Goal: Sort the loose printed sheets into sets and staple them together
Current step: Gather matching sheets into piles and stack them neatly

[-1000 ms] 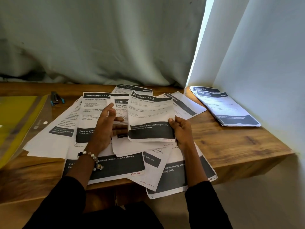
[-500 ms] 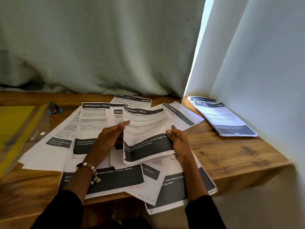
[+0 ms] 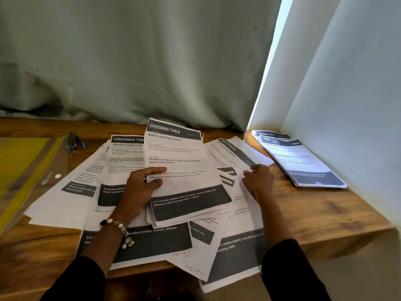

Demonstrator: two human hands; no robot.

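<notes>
Black sleeves (image 3: 290, 272), beaded bracelet (image 3: 119, 227)

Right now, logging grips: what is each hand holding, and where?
Left hand pinches the sheets at their left edge. Right hand rests on the pile, holding nothing.

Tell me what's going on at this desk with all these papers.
A person is sorting printed sheets on a wooden desk. The left hand holds a small set topped by a "Bottle Label Replacement" sheet, while the right hand reaches among the loose sheets. One stack lies at the right; the stapler lies untouched.
</notes>
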